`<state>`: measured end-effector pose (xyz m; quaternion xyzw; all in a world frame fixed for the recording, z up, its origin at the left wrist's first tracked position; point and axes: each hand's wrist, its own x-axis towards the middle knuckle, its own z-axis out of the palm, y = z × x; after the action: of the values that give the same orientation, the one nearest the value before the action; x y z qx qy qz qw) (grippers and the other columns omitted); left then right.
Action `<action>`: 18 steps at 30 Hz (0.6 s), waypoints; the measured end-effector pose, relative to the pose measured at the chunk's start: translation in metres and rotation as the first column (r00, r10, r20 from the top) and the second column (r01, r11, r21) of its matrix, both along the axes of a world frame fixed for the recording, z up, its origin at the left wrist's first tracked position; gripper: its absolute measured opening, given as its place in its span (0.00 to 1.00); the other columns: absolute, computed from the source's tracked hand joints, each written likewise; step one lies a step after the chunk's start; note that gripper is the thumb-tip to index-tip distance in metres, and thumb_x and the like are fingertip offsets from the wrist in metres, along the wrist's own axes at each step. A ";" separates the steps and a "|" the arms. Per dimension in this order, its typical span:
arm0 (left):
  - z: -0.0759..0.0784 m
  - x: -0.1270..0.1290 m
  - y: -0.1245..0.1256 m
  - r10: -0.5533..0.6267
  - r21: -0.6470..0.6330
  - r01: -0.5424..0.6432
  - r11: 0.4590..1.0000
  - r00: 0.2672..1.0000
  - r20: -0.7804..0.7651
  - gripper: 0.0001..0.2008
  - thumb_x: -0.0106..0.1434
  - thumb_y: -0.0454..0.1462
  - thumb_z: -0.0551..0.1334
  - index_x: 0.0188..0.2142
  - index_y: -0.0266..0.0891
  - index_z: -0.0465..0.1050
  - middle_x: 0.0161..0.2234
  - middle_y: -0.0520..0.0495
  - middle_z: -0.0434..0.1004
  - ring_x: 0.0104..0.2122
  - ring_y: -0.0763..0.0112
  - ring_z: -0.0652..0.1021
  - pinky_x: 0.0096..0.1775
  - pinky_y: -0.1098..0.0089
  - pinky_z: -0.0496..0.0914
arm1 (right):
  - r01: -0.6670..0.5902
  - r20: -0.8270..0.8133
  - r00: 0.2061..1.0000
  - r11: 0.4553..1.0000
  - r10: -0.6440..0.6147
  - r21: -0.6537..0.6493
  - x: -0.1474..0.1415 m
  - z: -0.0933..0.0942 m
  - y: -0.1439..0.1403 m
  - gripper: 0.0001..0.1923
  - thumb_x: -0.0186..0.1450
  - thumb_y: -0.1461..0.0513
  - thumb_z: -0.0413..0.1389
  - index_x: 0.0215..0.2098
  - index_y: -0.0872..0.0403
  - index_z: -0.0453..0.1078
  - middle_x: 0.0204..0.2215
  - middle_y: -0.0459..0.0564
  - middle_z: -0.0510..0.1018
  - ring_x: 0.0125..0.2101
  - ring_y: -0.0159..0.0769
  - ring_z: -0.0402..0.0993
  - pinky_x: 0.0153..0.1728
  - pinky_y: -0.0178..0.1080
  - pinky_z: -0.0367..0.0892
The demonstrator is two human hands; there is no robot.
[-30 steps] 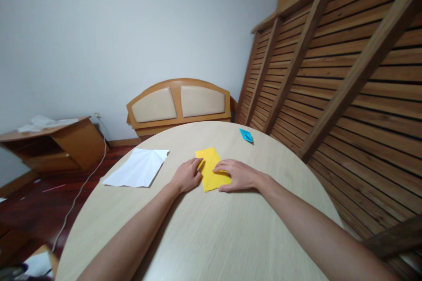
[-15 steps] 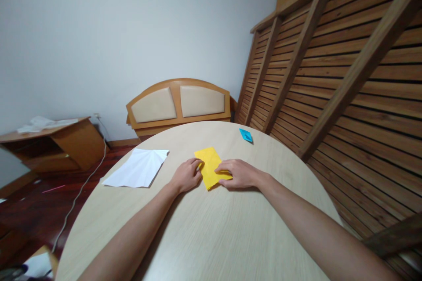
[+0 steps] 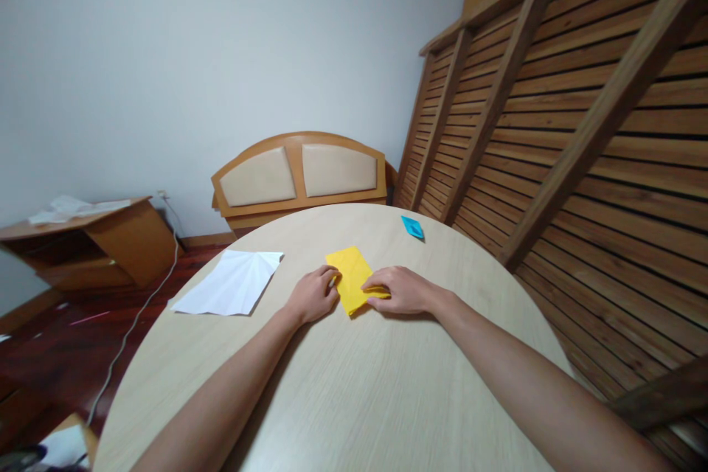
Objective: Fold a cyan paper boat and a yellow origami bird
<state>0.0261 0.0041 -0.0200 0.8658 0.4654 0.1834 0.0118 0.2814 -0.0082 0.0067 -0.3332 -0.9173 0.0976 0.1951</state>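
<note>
Both hands rest on a round, pale wood-grain table point(image 3: 354, 398), working one sheet of yellow paper point(image 3: 349, 273) that lies flat between them. The left hand point(image 3: 313, 295) sits at the sheet's left edge, its fingers curled loosely and its fingertips touching the paper's left side; it presses down and does not pinch. The right hand point(image 3: 403, 290) lies palm-down over the sheet's near right part, fingers extended toward the left hand and laid flat on the paper, whose near edge appears folded beneath them. The two hands stay slightly apart, with a strip of yellow showing between them. The sheet's far portion extends beyond both hands, uncovered.

Left of the left hand, well apart from it, lies a creased white paper point(image 3: 229, 283) with fan-like fold lines. Beyond the right hand, near the table's far edge, rests a small blue folded paper point(image 3: 412, 227). Farther beyond both hands, off the table, a wooden headboard point(image 3: 299, 173) with two padded panels leans at the wall. To the right of the right arm runs a slatted wooden frame point(image 3: 580, 140).
</note>
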 end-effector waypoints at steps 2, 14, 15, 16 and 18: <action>0.000 0.000 0.000 -0.001 0.001 0.001 1.000 1.000 0.000 0.17 0.63 0.34 0.54 0.51 0.38 0.72 0.54 0.41 0.73 0.51 0.59 0.76 0.54 0.62 0.69 | -0.003 0.002 1.000 1.000 0.003 0.001 0.000 0.000 0.000 0.16 0.63 0.56 0.57 0.47 0.51 0.78 0.43 0.50 0.83 0.43 0.42 0.78 0.44 0.38 0.67; 0.001 0.001 -0.001 0.002 0.001 -0.002 1.000 1.000 0.000 0.17 0.63 0.34 0.54 0.51 0.38 0.72 0.54 0.41 0.74 0.51 0.60 0.76 0.54 0.62 0.69 | -0.024 0.042 0.999 0.999 0.022 0.044 -0.001 -0.001 0.000 0.21 0.60 0.48 0.61 0.46 0.51 0.78 0.42 0.51 0.82 0.41 0.43 0.78 0.41 0.39 0.67; 0.001 0.001 -0.001 0.000 0.002 0.000 1.000 1.000 -0.001 0.17 0.64 0.34 0.54 0.51 0.38 0.72 0.54 0.41 0.74 0.51 0.60 0.76 0.54 0.63 0.69 | -0.033 0.045 0.999 0.998 0.030 0.053 -0.002 -0.002 0.000 0.22 0.59 0.48 0.61 0.46 0.51 0.78 0.41 0.51 0.82 0.41 0.43 0.77 0.41 0.39 0.67; 0.002 0.001 -0.001 -0.002 0.003 0.002 1.000 1.000 -0.002 0.17 0.64 0.34 0.54 0.51 0.38 0.72 0.53 0.41 0.74 0.51 0.60 0.76 0.53 0.63 0.70 | -0.038 0.049 0.998 0.997 0.035 0.062 -0.003 -0.002 -0.001 0.21 0.59 0.48 0.61 0.46 0.51 0.78 0.41 0.51 0.82 0.41 0.43 0.77 0.41 0.39 0.67; 0.002 0.001 -0.001 -0.005 0.004 0.005 1.000 1.000 -0.005 0.17 0.64 0.34 0.53 0.51 0.38 0.72 0.53 0.42 0.74 0.50 0.61 0.76 0.53 0.63 0.70 | -0.045 0.056 0.998 0.996 0.041 0.076 -0.004 -0.003 -0.001 0.19 0.60 0.50 0.61 0.46 0.51 0.77 0.41 0.51 0.82 0.41 0.43 0.77 0.42 0.39 0.67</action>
<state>0.0271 0.0028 -0.0181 0.8674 0.4629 0.1822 0.0091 0.2777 -0.0088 0.0033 -0.3081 -0.9323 0.0572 0.1804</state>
